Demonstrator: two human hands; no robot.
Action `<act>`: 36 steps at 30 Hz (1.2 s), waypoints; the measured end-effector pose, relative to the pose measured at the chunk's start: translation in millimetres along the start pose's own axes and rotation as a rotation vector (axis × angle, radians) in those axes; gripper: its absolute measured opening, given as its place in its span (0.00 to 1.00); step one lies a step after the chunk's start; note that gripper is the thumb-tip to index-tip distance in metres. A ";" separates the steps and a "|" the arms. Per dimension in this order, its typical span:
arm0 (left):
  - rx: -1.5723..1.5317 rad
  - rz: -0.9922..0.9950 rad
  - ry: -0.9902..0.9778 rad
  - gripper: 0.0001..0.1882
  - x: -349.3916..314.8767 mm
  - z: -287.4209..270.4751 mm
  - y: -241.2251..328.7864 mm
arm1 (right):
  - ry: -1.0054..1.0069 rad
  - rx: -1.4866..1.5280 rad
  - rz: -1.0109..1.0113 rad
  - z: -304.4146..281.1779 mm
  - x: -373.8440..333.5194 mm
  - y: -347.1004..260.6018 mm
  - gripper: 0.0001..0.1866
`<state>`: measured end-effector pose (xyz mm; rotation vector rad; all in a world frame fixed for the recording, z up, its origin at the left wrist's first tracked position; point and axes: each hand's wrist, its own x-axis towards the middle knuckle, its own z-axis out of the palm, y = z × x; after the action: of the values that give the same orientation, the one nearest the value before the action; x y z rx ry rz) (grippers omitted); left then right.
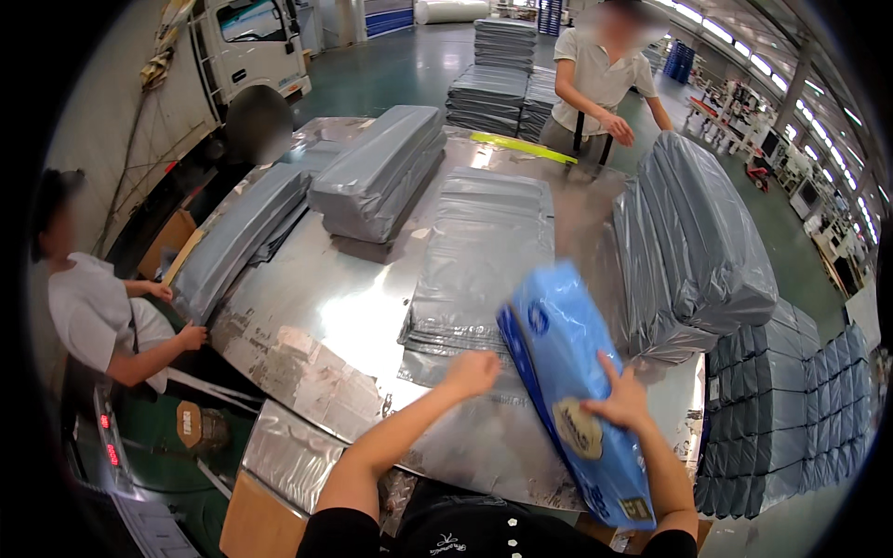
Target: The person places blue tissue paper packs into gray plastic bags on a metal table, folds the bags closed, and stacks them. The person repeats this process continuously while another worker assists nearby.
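A long blue plastic package point(567, 358) with a pale oval label lies tilted at the front of the metal table. My right hand point(621, 400) grips its right side, thumb across the top. Just left of the package, my left hand point(473, 374) is closed in a fist; whatever it may hold is hidden. Beneath and beyond that fist is a flat stack of grey plastic bags point(484, 251), its near edges fanned out. The front end of the stack is partly covered by the package.
The metal table point(307, 298) bears tall grey bag bundles at right point(693, 242) and back left point(381, 172). One person point(98, 316) handles a grey bag pile point(242, 242) at left; another person point(605, 84) stands at the far edge. Stacked grey bundles point(772, 400) stand right, beside the table.
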<state>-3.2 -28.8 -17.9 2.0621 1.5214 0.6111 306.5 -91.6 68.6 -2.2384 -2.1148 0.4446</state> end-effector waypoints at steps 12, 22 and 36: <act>0.734 0.382 -0.232 0.09 183.8 17.1 -205.0 | -0.614 1.252 -0.045 15.7 62.8 44.5 0.45; 0.580 0.412 0.038 0.17 226.7 -64.2 -195.4 | -1.012 1.473 0.324 123.0 134.0 -48.6 0.22; 0.325 0.394 0.299 0.09 274.3 -28.4 -207.8 | 0.077 1.225 0.047 207.6 281.0 -18.5 0.19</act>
<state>-98.3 289.9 -110.7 2.6530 1.4533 0.9014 251.5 149.9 -178.4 -1.4841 -1.1314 1.1923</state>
